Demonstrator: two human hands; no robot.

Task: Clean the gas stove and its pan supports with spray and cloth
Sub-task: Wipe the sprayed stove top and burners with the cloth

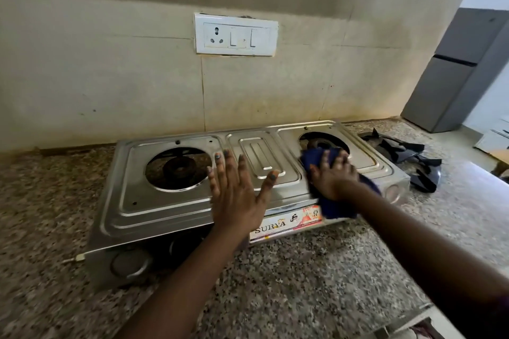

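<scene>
Two hands work from the head view: our left hand lies flat with fingers apart on the steel gas stove, bracing it, while our right hand presses the blue cloth, its grip loosely curled over the fabric. Just beyond that grip gapes the right burner well; the cloth could snag there. Pan supports lie further right on the bench. Hard strokes might slide the stove.
</scene>
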